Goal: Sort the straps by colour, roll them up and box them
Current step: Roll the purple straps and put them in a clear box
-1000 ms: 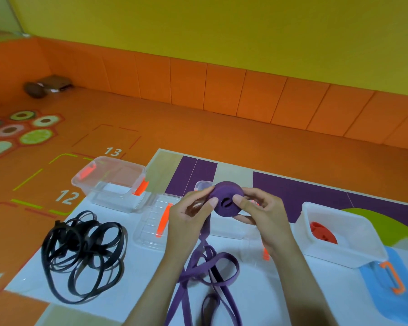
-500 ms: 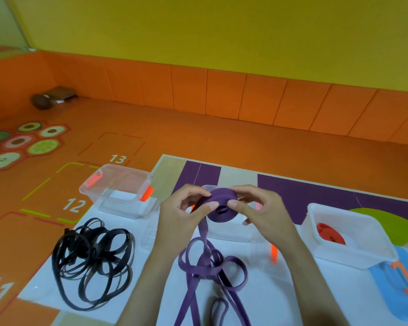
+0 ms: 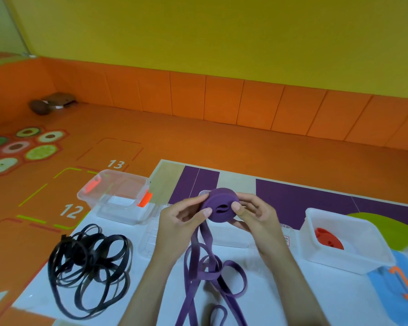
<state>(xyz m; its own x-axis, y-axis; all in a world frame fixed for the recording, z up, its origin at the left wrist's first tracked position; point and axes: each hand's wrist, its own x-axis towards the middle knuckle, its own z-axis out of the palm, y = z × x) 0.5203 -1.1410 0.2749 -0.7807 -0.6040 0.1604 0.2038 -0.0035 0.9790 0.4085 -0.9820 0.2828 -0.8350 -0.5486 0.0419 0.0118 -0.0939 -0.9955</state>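
A half-wound purple strap roll [image 3: 220, 204] is held above the mat between both hands. My left hand [image 3: 181, 222] pinches its left side and my right hand [image 3: 254, 217] pinches its right side. The loose purple tail [image 3: 210, 269] hangs down from the roll and loops over the mat. A tangled black strap [image 3: 90, 267] lies at the left. An orange-red roll [image 3: 327, 238] sits inside the clear box [image 3: 368, 257] at the right. An empty clear box [image 3: 104, 198] with orange clips stands at the back left. Another clear box [image 3: 233, 238] is partly hidden behind my hands.
A clear lid [image 3: 149, 241] lies flat between the black strap and my left arm. A lid with an orange clip [image 3: 403, 285] lies at the far right edge. The mat rests on an orange floor with printed numbers, and an orange padded wall runs behind.
The roll has turned between my fingers from tilted to more face-on, taking up a little more strap. The view has shifted slightly; the boxes and the black strap stay put.
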